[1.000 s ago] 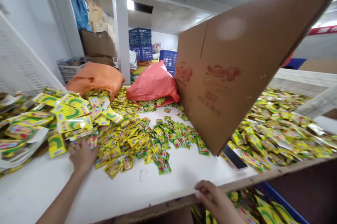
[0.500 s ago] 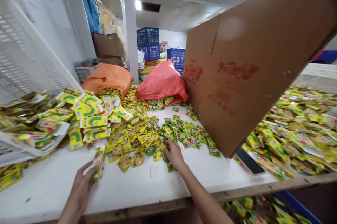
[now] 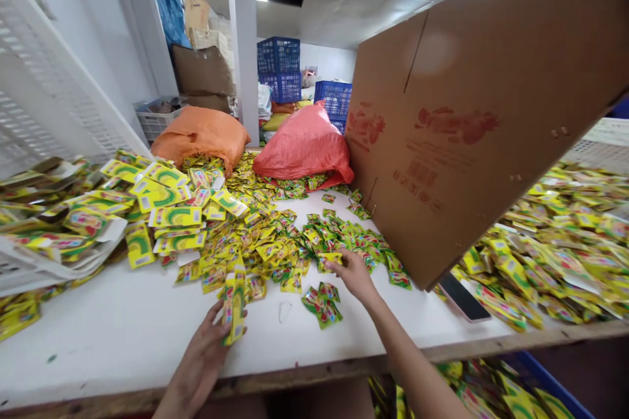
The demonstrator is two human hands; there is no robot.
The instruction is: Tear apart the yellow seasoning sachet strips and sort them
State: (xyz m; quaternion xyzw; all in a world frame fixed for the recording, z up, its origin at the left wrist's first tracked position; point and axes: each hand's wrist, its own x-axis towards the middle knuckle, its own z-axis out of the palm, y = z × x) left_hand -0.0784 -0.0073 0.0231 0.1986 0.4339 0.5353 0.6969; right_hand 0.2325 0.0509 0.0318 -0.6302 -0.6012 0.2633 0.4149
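My left hand [image 3: 209, 340] holds a narrow yellow-green box [image 3: 234, 307] upright over the white table near its front edge. My right hand [image 3: 354, 273] pinches a yellow sachet [image 3: 330, 261] above the front of the green sachet pile [image 3: 363, 239]. Between the hands, a small cluster of green sachets [image 3: 322, 304] lies apart on the table. Behind the left hand spreads a pile of yellow sachets [image 3: 275, 245]. More yellow boxes [image 3: 170, 216] are heaped at the left.
A large cardboard box [image 3: 442, 117] leans over the right side, beside a phone [image 3: 464, 298]. An orange sack [image 3: 201, 134] and red sack [image 3: 304, 143] lie behind. A white crate [image 3: 73, 278] stands left; many yellow packets [image 3: 565, 229] fill the right.
My left hand has moved right with the yellow-green box. My right hand has moved right and slightly up, now with a yellow sachet, and the small green cluster is exposed.
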